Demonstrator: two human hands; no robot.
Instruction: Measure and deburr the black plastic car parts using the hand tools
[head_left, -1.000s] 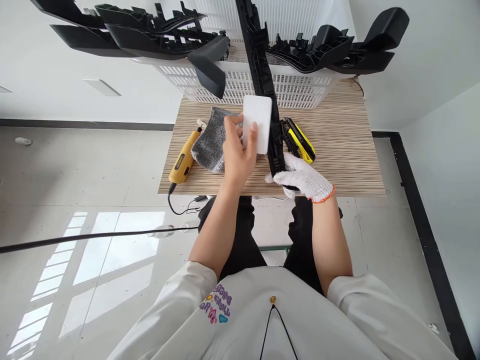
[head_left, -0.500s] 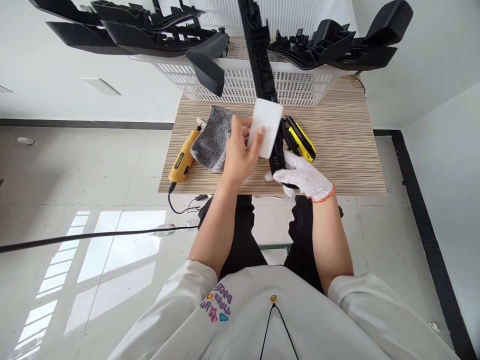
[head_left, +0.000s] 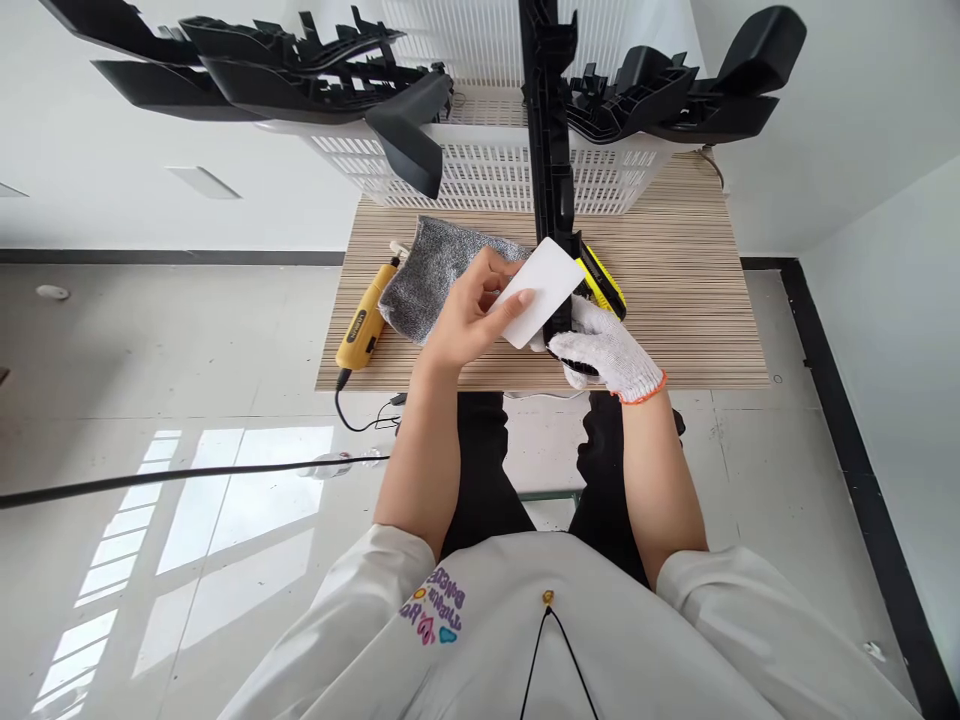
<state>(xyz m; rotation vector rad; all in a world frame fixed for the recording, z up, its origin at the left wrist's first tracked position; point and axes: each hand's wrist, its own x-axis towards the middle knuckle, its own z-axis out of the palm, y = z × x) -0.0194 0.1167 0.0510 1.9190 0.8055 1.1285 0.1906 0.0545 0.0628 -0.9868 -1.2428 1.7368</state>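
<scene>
Bare, my left hand [head_left: 480, 310] pinches a flat white rectangular pad [head_left: 546, 290] between thumb and fingers. The pad lies tilted across the near part of a long black plastic trim piece [head_left: 553, 180], though I cannot tell whether they touch. My right hand [head_left: 607, 350], in a white knit glove with an orange cuff, is closed around the trim piece's near end. That piece reaches away from me, past the basket's rim. Right beside it is a yellow and black utility knife [head_left: 602, 282], partly hidden. A grey cloth [head_left: 435, 275] lies left of my left hand.
A yellow corded rotary tool [head_left: 366, 318] lies at the left of the wood-grain table [head_left: 690, 300]. Behind stands a white slatted basket [head_left: 480, 170], with black plastic parts [head_left: 300, 85] jutting out on both sides. A black cable [head_left: 195, 470] crosses at lower left.
The white pad has turned clockwise and come slightly nearer to me. The trim piece's far end has swung right, so it stands straighter. My right hand keeps its hold on the near end.
</scene>
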